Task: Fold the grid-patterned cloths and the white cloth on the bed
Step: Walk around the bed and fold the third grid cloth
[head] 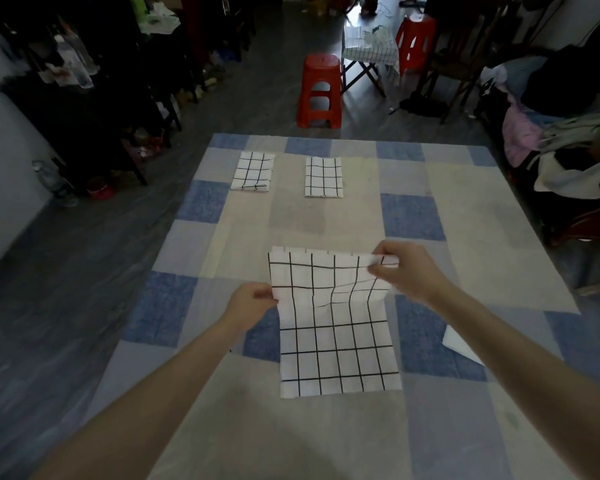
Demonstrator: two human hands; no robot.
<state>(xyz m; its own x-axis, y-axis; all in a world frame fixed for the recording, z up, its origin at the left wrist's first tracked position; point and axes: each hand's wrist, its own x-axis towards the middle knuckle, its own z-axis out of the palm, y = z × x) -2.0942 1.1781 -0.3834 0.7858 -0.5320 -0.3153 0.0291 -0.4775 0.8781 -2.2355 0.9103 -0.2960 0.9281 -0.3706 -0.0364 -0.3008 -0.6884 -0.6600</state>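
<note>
Grid-patterned cloth point(336, 327) spread near the middle of the bed point(465, 427), near half lying flat on the checked blue and beige cover, far half lifted and creased across the middle. Left edge of the raised part pinched at the crease by the left hand point(252, 299), fingers curled round the fabric, thumb toward the cloth, forearm reaching in from the near left. Far right corner pinched by the right hand point(400, 271), thumb and fingertips closed on the edge, knuckles up, wrist bent slightly, forearm stretched in from the near right and crossing above the cover. Right hand held farther out than the left, so the raised edge slanted between them. Two folded grid cloths set at the far side of the bed: one on the left point(253, 171), slightly skewed with a rumpled near edge, one just right of it point(324, 177), squarer and flat, the two apart with bare cover between. White cloth point(459, 342) lying on the right of the bed, partly hidden under the right forearm, only a pale corner showing. Beyond the far end of the bed, a red plastic stool point(320, 91) on the dark floor, a second red stool point(414, 39) farther right beside a folding table.
</note>
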